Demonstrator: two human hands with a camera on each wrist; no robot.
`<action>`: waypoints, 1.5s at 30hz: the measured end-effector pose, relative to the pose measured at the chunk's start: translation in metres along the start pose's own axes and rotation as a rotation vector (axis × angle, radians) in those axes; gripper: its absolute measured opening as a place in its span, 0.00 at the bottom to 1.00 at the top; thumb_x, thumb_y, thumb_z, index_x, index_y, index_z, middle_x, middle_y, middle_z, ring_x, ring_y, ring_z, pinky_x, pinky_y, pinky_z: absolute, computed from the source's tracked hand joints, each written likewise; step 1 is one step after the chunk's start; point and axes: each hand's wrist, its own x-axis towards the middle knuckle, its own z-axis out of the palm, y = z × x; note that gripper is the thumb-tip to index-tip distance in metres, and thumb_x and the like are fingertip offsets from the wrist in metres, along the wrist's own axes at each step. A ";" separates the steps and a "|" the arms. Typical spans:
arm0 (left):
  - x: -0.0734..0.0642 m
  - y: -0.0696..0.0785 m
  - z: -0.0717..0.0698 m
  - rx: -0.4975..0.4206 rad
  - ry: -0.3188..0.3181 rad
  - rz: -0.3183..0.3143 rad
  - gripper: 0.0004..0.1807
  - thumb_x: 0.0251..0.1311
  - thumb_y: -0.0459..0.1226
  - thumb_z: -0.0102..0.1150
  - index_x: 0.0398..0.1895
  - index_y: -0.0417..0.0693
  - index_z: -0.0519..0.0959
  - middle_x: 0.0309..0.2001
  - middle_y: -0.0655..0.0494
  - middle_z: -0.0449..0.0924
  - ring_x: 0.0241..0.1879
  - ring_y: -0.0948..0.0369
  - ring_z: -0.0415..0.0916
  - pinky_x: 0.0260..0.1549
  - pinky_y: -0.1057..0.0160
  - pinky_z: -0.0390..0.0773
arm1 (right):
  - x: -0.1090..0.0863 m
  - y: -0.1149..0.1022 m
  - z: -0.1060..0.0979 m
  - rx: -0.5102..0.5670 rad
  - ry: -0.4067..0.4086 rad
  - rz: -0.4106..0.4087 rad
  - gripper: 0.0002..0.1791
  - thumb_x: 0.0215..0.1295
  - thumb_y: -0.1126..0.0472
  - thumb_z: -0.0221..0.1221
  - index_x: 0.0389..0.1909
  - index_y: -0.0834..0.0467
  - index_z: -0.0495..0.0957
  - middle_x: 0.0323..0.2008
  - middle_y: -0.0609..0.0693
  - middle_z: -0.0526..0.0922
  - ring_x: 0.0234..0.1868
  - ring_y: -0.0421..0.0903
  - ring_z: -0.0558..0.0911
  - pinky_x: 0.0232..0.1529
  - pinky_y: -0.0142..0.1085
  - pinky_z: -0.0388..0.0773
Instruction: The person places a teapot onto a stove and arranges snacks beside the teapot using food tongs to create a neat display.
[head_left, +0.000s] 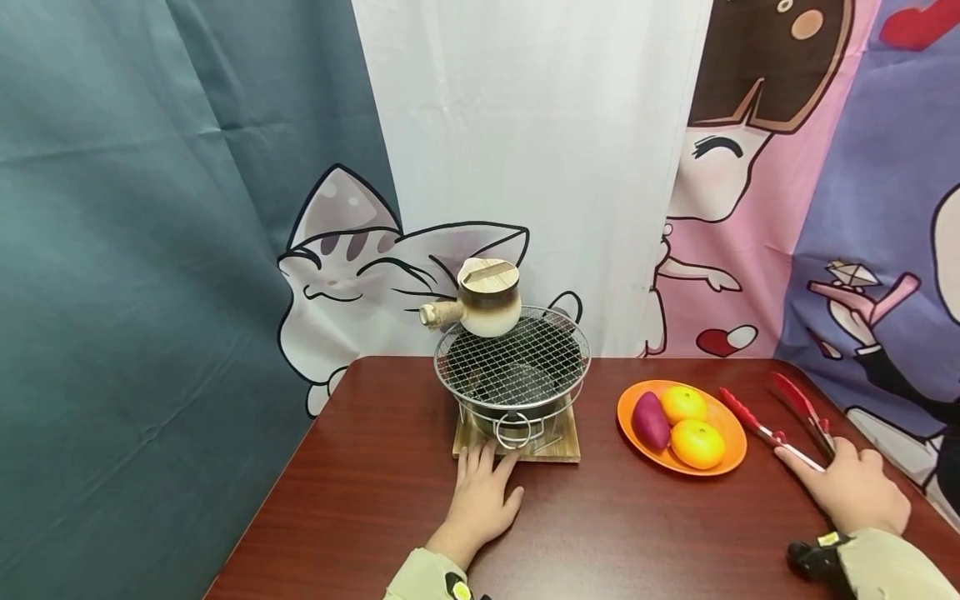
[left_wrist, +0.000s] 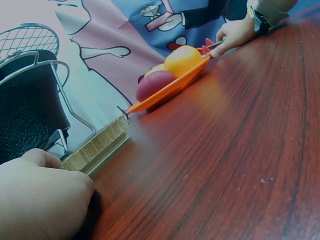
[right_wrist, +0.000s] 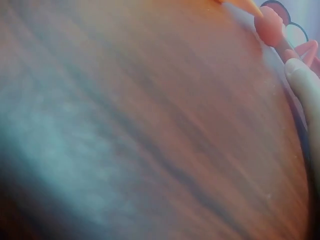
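Note:
My left hand (head_left: 480, 500) lies with fingers spread at the front edge of a wooden board (head_left: 562, 448). On that board stands a dark round stove in a wire frame (head_left: 513, 429), topped by a round wire grill grate (head_left: 517, 362). Toward the grate's back left sits a small cream-and-brown teapot (head_left: 489, 315) with a side handle and wooden lid. At the right, my right hand (head_left: 858, 492) grips metal tongs (head_left: 744, 414) with red tips, their arms spread apart. In the right wrist view, its thumb (right_wrist: 302, 82) lies along the tongs; the other fingers are out of sight.
An orange plate (head_left: 731, 417) between the two hands bears a purple sweet potato (head_left: 650, 421) and two mandarins (head_left: 697, 443). Everything stands on a reddish-brown wooden table (head_left: 360, 500). Behind the table hangs a curtain (head_left: 540, 167) printed with cartoon figures.

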 end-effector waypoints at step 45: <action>-0.001 -0.001 0.001 -0.009 0.007 0.001 0.30 0.59 0.49 0.63 0.66 0.61 0.74 0.67 0.45 0.67 0.68 0.45 0.61 0.68 0.35 0.57 | -0.022 -0.010 -0.092 0.028 0.099 -0.214 0.49 0.58 0.24 0.56 0.61 0.62 0.65 0.42 0.83 0.73 0.37 0.79 0.75 0.27 0.63 0.72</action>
